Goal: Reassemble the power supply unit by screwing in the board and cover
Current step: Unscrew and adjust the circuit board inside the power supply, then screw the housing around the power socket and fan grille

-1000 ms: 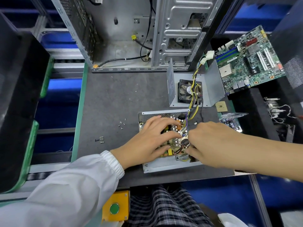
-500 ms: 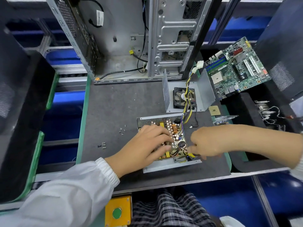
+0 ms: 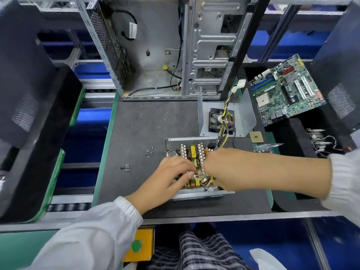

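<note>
Beyond both hands, at the far edge of the mat: an open computer case [image 3: 155, 55], stripped and standing. To the right of the right forearm, a green motherboard [image 3: 286, 92] leaning on a dark foam block. Just past the hands, the power supply cover [image 3: 247, 112] lying open with its fan [image 3: 222, 119] facing up, joined by a yellow-and-black wire bundle [image 3: 226, 114] to the tray below.

Directly under the hands: the power supply tray [image 3: 196, 194] with the board [image 3: 194, 152] seated in it, long axis running away from the body, near rim close to the mat's front edge.

Left hand [image 3: 165, 182] resting on the board's near left part, fingers loosely bent over the components, apparently steadying it; no clear grip on anything. Right hand [image 3: 220, 170] reaching in from the right across the board's near right corner, fingers curled down out of sight; whether pinching a screw or wire, cannot tell.

Left of the left hand, on bare mat: loose screws [image 3: 149, 152] in a scatter, and a second small cluster [image 3: 125, 167] nearer the mat's left edge. Left hand the nearer to both; likely the next reach, sideways and slightly away, before fastening the board.
</note>
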`<control>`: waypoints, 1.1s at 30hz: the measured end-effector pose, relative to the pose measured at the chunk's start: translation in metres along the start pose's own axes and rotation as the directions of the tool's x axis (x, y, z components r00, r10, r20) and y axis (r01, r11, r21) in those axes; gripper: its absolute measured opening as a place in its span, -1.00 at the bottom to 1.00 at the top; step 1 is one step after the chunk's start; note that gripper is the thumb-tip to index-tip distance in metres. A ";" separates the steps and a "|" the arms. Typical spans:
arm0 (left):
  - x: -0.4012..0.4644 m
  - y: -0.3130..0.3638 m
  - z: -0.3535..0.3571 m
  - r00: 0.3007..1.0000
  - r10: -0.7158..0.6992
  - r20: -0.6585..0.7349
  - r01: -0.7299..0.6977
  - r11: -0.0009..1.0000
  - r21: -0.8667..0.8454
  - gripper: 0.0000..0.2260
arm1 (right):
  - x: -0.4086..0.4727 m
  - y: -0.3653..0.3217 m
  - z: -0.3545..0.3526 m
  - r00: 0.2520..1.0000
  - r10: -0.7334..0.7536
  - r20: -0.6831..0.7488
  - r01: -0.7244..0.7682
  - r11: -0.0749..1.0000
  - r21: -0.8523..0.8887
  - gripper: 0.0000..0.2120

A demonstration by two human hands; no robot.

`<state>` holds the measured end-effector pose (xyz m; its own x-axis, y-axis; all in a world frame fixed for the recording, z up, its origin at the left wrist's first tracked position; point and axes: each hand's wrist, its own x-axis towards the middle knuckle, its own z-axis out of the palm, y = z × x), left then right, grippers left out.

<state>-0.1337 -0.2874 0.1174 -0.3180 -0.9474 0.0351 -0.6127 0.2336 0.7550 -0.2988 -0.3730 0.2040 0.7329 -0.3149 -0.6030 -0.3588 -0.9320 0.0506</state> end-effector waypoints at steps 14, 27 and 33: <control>0.001 0.019 -0.001 0.961 0.065 0.271 -0.122 0.972 0.201 -0.75 | -0.052 0.063 0.006 0.954 0.296 -0.049 -0.156 0.629 0.762 -0.79; 0.055 0.023 -0.076 0.933 -0.298 0.204 0.357 0.682 -0.638 -0.84 | -0.051 0.052 0.069 0.891 0.436 -0.124 0.223 -0.183 0.957 -0.75; 0.070 0.013 -0.075 0.841 -0.401 0.363 0.537 0.536 -0.651 -0.82 | -0.031 0.049 0.068 0.929 0.370 0.016 0.211 -0.565 0.798 -0.56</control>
<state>-0.1102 -0.3673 0.1790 -0.2845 -0.8109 -0.5114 -0.0278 -0.5263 0.8499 -0.3785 -0.3967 0.1706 0.5389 -0.6343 -0.5544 -0.1036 0.6032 -0.7908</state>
